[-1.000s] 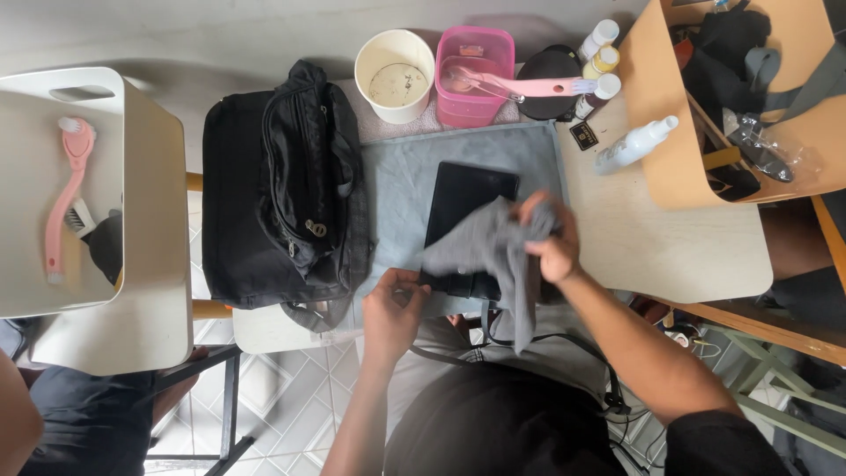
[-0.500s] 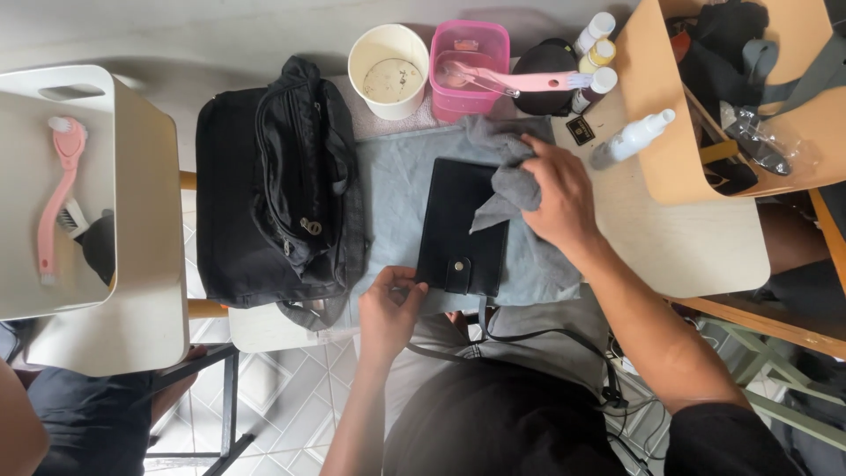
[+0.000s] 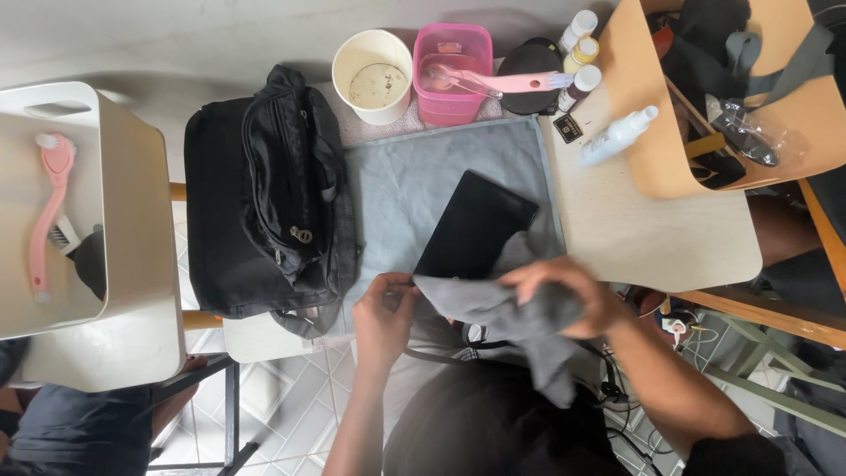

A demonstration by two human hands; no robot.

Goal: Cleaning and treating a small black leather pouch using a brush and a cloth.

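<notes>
A flat black wallet-like case (image 3: 476, 225) lies tilted on a grey towel (image 3: 414, 181) spread over the table. My right hand (image 3: 564, 291) grips a crumpled grey cloth (image 3: 520, 322) at the case's near end. The cloth hangs down toward my lap. My left hand (image 3: 388, 308) pinches the near left corner of the case, touching the cloth's edge.
A black bag (image 3: 264, 203) lies left of the towel. At the back stand a white cup (image 3: 373, 75), a pink tub (image 3: 454, 57) with a pink brush (image 3: 502, 82), small bottles (image 3: 577, 53) and a spray bottle (image 3: 617, 134). A white bin (image 3: 132, 229) at left holds another pink brush (image 3: 48, 207).
My right hand has pulled the grey cloth from the far end of the case back to its near end. My left hand has stayed at the case's near corner.
</notes>
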